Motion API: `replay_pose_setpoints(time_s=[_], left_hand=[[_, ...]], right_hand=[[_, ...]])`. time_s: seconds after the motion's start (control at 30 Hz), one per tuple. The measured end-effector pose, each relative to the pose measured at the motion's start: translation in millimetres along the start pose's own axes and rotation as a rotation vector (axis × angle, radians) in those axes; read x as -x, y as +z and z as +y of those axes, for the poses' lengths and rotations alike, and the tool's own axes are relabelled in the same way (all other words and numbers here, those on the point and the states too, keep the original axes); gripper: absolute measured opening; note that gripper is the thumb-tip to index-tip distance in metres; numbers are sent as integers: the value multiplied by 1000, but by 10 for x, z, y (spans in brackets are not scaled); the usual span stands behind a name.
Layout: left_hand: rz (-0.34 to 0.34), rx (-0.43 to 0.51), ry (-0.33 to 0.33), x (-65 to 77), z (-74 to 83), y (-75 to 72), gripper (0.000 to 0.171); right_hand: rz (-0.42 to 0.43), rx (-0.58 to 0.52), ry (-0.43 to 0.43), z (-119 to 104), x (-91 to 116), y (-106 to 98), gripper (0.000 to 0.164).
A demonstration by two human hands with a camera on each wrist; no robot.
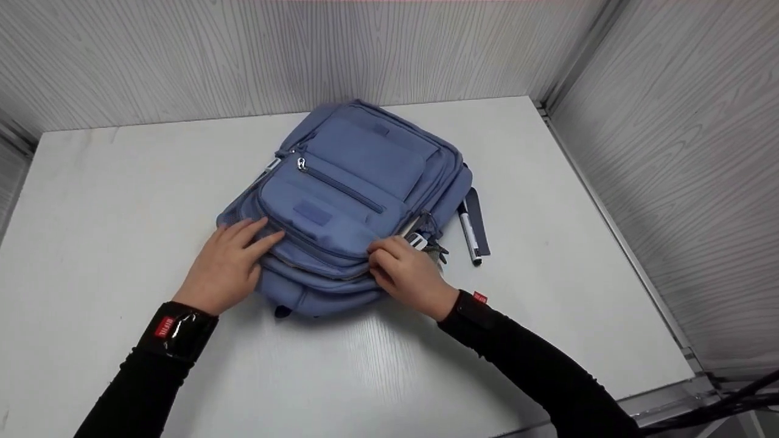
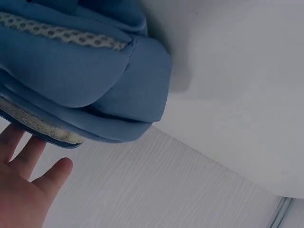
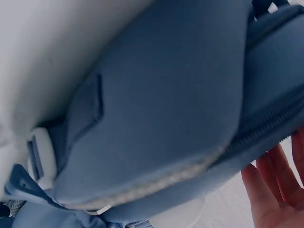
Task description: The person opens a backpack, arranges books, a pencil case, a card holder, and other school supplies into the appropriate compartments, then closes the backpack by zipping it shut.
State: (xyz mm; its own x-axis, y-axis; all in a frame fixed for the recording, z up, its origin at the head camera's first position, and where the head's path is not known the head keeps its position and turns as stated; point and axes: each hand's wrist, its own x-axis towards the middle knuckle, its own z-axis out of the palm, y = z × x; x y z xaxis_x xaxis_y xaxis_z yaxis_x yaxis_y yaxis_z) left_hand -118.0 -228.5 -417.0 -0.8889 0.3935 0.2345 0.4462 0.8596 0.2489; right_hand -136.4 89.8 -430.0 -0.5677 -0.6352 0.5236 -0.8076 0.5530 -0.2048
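A blue backpack [image 1: 365,146] lies on the white table with its front pockets facing up. My left hand [image 1: 225,261] rests on its lower left edge, fingers spread. In the left wrist view, the left fingertips [image 2: 35,142] touch a zippered edge where pale lining [image 2: 38,123] shows in a gap. At the lower right corner of the front pocket, my right hand [image 1: 411,274] pinches the zipper edge with curled fingers; any pull tab is hidden. A silver zipper pull [image 1: 301,163] hangs at the left end of the upper front zipper [image 1: 344,190].
Right of the backpack lie a black-and-white marker [image 1: 470,234] and a dark flat strip [image 1: 479,222]. A white buckle [image 1: 417,241] sits on the bag's side by the right hand. Wood-grain panels [image 1: 243,55] border the table [image 1: 122,194] at back and right.
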Motion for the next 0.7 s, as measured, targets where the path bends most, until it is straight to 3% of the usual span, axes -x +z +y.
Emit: replay_pose_setpoints(time_s=[0.23,0.37,0.47,0.53,0.63,0.7], left_hand=[[-52,83,-57,129,15,106,46],[-56,92,-72,137,21,113,45],[-72,94,-83,138,23,111,45],[-82,91,-84,141,21,110,43],[-92,92,-80,163,14,105,44],[-91,97,-78,178,12,111,47]], right_hand=[[-20,-65,-8,35,75,-16,4],[52,-113,33,197,77,-109,7],[126,-83,174,421,72,-219,10],[122,-43,307,579,69,-297,12],[28,9,472,760,84,-378,16],[-42,31,518,830,98,-405,19]])
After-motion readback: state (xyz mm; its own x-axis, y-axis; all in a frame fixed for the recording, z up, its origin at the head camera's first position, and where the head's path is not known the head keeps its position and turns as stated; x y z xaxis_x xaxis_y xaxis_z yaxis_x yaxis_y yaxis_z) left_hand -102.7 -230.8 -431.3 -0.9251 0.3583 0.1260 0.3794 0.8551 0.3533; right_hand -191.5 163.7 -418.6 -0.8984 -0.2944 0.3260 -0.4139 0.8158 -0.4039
